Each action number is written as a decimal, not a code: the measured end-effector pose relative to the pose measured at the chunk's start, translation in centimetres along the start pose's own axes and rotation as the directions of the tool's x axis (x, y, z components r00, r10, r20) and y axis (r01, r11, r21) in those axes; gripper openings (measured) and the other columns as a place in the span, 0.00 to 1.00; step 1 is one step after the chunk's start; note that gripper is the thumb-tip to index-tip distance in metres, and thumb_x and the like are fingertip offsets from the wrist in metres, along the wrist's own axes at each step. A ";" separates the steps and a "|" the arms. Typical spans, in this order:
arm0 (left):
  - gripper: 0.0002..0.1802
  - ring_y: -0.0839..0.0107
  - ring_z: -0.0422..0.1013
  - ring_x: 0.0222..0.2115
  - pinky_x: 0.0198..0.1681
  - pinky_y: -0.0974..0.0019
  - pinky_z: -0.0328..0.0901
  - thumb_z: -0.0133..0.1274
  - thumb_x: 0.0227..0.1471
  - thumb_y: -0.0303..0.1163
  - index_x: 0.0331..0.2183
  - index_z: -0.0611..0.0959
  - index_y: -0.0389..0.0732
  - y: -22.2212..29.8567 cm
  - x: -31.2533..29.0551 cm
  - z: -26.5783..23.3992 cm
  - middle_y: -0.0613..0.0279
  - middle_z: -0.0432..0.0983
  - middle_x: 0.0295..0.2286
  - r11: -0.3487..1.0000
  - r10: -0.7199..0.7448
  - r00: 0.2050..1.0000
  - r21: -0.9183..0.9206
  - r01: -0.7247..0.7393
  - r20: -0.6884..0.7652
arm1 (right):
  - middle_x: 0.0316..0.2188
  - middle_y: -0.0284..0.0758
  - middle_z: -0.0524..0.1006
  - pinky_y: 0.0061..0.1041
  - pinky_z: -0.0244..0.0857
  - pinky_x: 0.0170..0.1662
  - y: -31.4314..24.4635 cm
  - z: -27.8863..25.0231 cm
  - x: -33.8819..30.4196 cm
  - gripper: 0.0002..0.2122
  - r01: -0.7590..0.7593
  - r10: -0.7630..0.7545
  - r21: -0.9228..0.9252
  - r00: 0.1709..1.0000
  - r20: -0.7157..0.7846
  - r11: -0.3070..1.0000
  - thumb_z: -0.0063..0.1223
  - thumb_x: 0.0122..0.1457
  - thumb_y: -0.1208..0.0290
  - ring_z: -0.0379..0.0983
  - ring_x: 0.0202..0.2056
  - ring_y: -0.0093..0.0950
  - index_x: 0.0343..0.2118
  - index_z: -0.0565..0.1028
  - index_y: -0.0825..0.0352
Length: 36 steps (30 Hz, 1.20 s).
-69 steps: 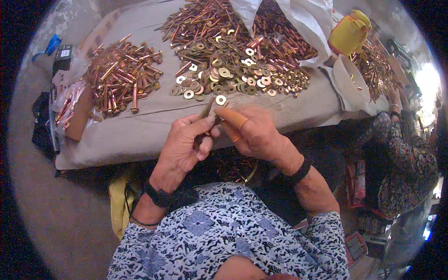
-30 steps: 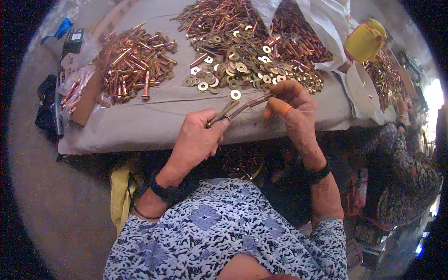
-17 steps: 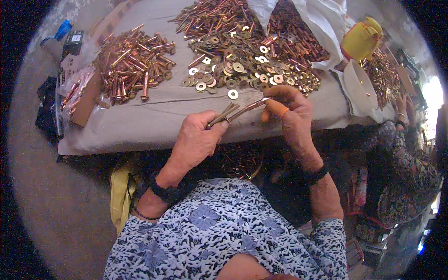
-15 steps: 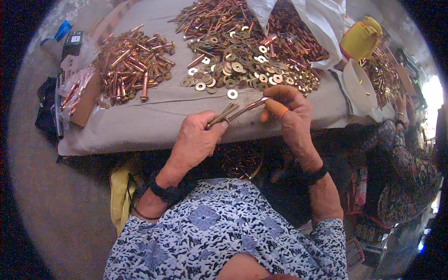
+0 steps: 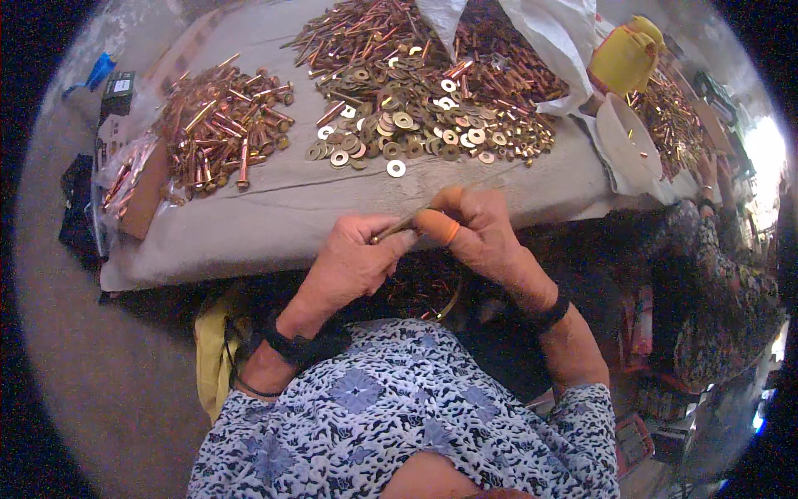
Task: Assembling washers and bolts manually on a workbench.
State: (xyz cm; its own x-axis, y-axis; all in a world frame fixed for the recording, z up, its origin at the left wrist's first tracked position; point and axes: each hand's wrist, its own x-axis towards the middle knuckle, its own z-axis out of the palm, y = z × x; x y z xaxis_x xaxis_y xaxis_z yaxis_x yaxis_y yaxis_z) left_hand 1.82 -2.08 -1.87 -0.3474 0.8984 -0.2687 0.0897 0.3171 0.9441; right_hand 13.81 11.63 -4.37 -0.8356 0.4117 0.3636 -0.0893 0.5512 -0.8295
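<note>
My left hand (image 5: 351, 259) is closed around thin brass-coloured bolts (image 5: 391, 232), held low over the table's front edge. Its fingers hide most of them, so how many are there cannot be told. My right hand (image 5: 486, 237), with orange finger covers on thumb and forefinger, pinches the bolts' other end and nearly meets the left. Just beyond lies a single flat washer (image 5: 396, 168), in front of a heap of washers (image 5: 402, 121). Small nuts (image 5: 519, 141) sit at that heap's right side. To the left is a pile of copper-coloured bolts (image 5: 223, 133).
More long bolts (image 5: 357, 37) are heaped at the back beside a white sack (image 5: 553, 41). A yellow container (image 5: 625, 58) and a white tub (image 5: 628, 137) stand at right. Bagged bolts and a cardboard flap (image 5: 143, 195) are at left. Another person's arm (image 5: 711, 191) shows far right.
My right hand has come down and left, closer to my left hand. The bolts, earlier fanned out and plainly seen between the hands, are now mostly covered by my fingers.
</note>
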 end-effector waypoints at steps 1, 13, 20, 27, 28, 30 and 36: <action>0.11 0.86 0.56 0.09 0.09 0.79 0.50 0.48 0.49 0.34 0.25 0.77 0.37 -0.2 0.2 0.2 0.73 0.63 0.11 1.000 0.015 1.000 -0.013 -0.015 -0.011 | 0.17 0.40 0.73 0.28 0.61 0.23 0.0 -0.1 -0.1 0.11 0.015 -0.015 -0.014 1.000 -0.004 1.000 0.52 0.50 0.64 0.69 0.19 0.29 0.24 0.74 0.68; 0.13 0.87 0.54 0.09 0.09 0.79 0.47 0.51 0.47 0.37 0.19 0.74 0.38 -0.3 0.2 -0.5 0.74 0.61 0.10 0.999 -0.022 0.997 -0.036 0.019 -0.074 | 0.21 0.40 0.74 0.29 0.63 0.27 4.2 -5.5 1.8 0.07 -0.215 -0.123 -0.692 0.906 -0.404 0.689 0.51 0.49 0.68 0.71 0.24 0.34 0.28 0.73 0.67; 0.14 0.86 0.54 0.06 0.07 0.78 0.46 0.48 0.49 0.36 0.17 0.73 0.39 0.1 -0.1 -0.8 0.73 0.61 0.09 0.992 -0.003 0.992 -0.125 -0.012 -0.123 | 0.23 0.43 0.73 0.36 0.62 0.29 4.8 -5.3 2.2 0.06 -0.243 -0.089 -0.762 0.926 -0.366 0.600 0.50 0.47 0.70 0.70 0.27 0.42 0.26 0.72 0.66; 0.15 0.86 0.53 0.06 0.07 0.79 0.46 0.47 0.50 0.37 0.18 0.72 0.39 -0.2 -0.3 -1.5 0.73 0.61 0.09 0.982 0.003 0.995 -0.187 -0.022 -0.100 | 0.23 0.41 0.73 0.34 0.63 0.29 2.8 -4.1 1.8 0.05 -0.240 -0.064 -0.764 0.937 -0.344 0.599 0.50 0.47 0.71 0.71 0.26 0.40 0.26 0.72 0.66; 0.15 0.86 0.53 0.06 0.07 0.79 0.45 0.48 0.50 0.37 0.18 0.72 0.39 -0.2 -0.3 -1.6 0.73 0.61 0.09 0.984 0.001 0.994 -0.178 -0.021 -0.110 | 0.23 0.41 0.73 0.34 0.64 0.29 2.5 -3.9 1.7 0.05 -0.250 -0.038 -0.756 0.939 -0.341 0.605 0.50 0.47 0.71 0.71 0.26 0.40 0.26 0.72 0.66; 0.14 0.87 0.53 0.06 0.07 0.79 0.45 0.48 0.50 0.37 0.18 0.72 0.39 -0.3 -0.3 -1.7 0.73 0.61 0.09 0.987 -0.004 0.992 -0.158 -0.016 -0.126 | 0.23 0.40 0.74 0.33 0.64 0.28 2.4 -3.6 1.6 0.05 -0.196 -0.069 -0.786 0.954 -0.290 0.586 0.51 0.47 0.71 0.71 0.26 0.39 0.27 0.72 0.66; 0.14 0.86 0.53 0.06 0.07 0.79 0.45 0.50 0.49 0.36 0.18 0.73 0.39 0.1 -0.3 -1.7 0.73 0.61 0.09 0.987 -0.019 0.994 -0.163 0.001 -0.108 | 0.24 0.40 0.74 0.32 0.64 0.29 2.9 -3.8 1.6 0.06 -0.131 -0.102 -0.772 0.964 -0.246 0.622 0.52 0.46 0.70 0.71 0.27 0.38 0.27 0.72 0.65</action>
State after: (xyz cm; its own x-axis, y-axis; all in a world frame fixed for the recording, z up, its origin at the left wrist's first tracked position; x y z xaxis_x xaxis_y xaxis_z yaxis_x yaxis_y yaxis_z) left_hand 0.32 -2.81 -1.41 -0.4480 0.8539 -0.2647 -0.0638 0.2648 0.9622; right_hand 14.27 16.65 -4.59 -0.6633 0.5191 0.5390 0.4723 0.8491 -0.2366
